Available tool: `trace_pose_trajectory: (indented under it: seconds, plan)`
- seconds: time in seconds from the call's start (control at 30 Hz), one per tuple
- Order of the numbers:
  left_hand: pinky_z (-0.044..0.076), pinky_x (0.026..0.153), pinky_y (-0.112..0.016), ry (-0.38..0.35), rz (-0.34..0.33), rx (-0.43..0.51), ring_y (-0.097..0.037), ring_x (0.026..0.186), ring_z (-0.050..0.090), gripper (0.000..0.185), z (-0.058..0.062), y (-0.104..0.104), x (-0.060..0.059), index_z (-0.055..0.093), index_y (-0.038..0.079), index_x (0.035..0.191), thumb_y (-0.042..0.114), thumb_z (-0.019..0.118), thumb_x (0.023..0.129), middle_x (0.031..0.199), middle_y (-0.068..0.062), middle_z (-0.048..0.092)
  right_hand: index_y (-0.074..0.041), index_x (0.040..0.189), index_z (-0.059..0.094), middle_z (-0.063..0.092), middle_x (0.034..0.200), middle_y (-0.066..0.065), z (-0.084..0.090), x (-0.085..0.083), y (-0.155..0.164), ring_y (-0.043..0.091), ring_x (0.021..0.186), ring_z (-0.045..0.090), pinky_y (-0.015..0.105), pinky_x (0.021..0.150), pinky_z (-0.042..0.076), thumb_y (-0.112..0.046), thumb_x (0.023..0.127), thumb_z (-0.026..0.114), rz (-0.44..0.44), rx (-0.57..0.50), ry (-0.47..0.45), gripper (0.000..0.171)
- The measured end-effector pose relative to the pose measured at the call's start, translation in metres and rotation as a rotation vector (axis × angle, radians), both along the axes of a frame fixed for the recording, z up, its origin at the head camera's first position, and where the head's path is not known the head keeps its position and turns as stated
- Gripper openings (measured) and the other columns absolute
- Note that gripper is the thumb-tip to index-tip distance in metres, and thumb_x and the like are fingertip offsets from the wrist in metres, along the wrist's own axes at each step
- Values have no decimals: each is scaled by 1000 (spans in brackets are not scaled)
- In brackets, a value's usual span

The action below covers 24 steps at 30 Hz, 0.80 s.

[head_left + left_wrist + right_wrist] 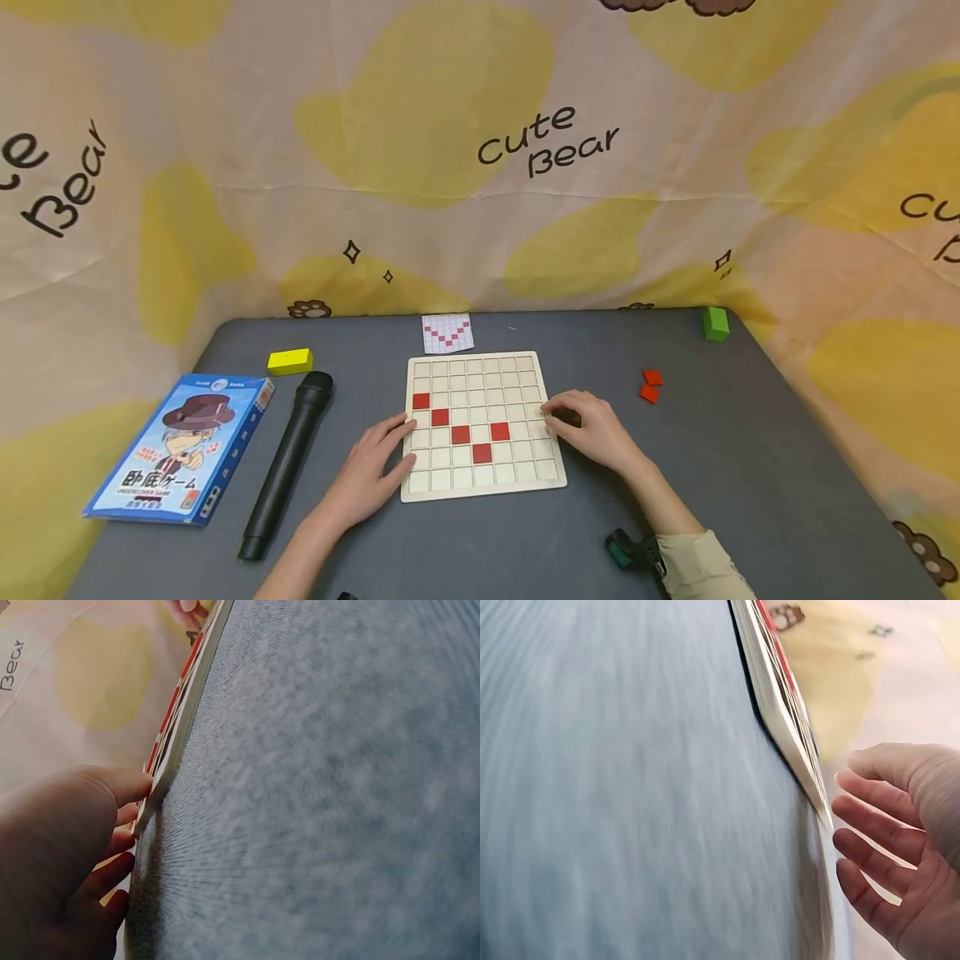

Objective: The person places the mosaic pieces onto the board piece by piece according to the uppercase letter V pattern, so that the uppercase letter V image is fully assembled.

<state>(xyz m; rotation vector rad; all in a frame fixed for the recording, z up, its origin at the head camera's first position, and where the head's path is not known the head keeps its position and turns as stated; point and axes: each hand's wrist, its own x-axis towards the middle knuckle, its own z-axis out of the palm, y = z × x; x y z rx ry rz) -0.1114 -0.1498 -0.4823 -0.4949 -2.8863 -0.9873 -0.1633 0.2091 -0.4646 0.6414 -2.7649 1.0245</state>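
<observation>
A pale wooden grid board lies in the middle of the grey table. Several red tiles form a V shape on it. My left hand rests at the board's left edge with its fingers straight, thumb against the rim. The left wrist view shows that hand touching the board's edge. My right hand sits at the board's right edge, fingers loosely curved over it. In the right wrist view those fingers hold nothing beside the board's corner.
Two loose red tiles lie right of the board. A pattern card sits behind it, and a green block at the far right corner. On the left are a yellow block, a black microphone and a blue game box.
</observation>
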Motion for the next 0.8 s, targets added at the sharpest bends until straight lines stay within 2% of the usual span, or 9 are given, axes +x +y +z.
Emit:
trace_pose_trajectory:
  seconds: [0.27,0.5,0.8]
  plan:
    - [35,99,-60,12,-5,12,-35,130,42,51,-1,0,1,54,7,139,17,69,91,146,-12,45,-13,101,75,70,100,2,0,0,44,16,80,59,33,70,48,-13,86,74,-174,-15,3,15]
    - [35,99,-60,3,1,7,-34,130,41,52,-1,0,1,54,8,139,18,69,91,146,-11,45,-10,101,74,70,94,7,2,-1,85,24,82,62,41,74,48,-11,86,73,-303,8,-18,14]
    - [36,98,-59,1,9,0,-34,130,41,52,-2,1,1,54,8,139,18,69,90,146,-11,45,-4,101,73,65,107,22,2,-3,119,36,89,62,51,78,46,-10,86,72,-404,65,-21,17]
